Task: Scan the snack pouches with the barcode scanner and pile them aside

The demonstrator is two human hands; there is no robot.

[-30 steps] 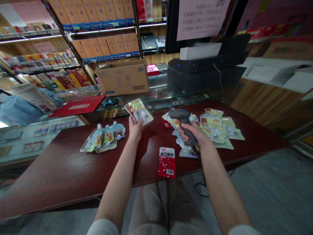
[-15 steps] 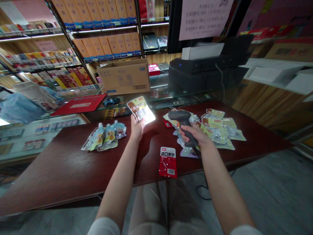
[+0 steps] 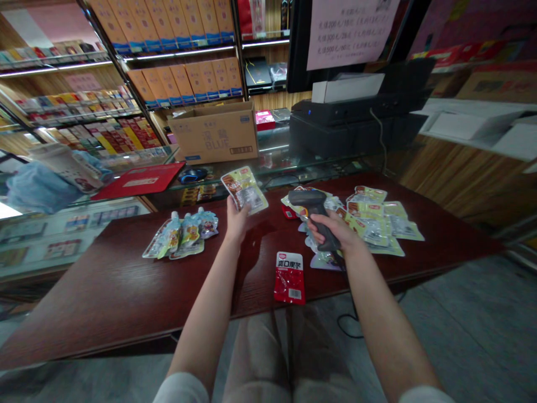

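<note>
My left hand [image 3: 238, 219] is closed on the lower edge of a yellow-green snack packet [image 3: 244, 189], tilted up above the table. In my right hand [image 3: 334, 228] is a dark barcode scanner [image 3: 321, 215], its head turned left toward the packet. Its cable runs down past my forearm. A red snack packet [image 3: 289, 278] lies flat at the table's front edge, between my forearms. To the left rests a group of spouted pouches [image 3: 183, 235]. Several yellow-green packets [image 3: 377, 224] lie spread on the right, partly hidden by my right hand and the scanner.
Behind the dark red table [image 3: 138, 296] runs a glass counter bearing a cardboard box [image 3: 213, 134], a mouse [image 3: 193, 176] and a red folder [image 3: 138, 180]. A black monitor with a paper sign [image 3: 351, 33] stands at the back right. Stocked shelves rise behind.
The bright light on the held packet has gone out. My left hand and the packet have shifted very slightly right; the scanner stays in about the same place.
</note>
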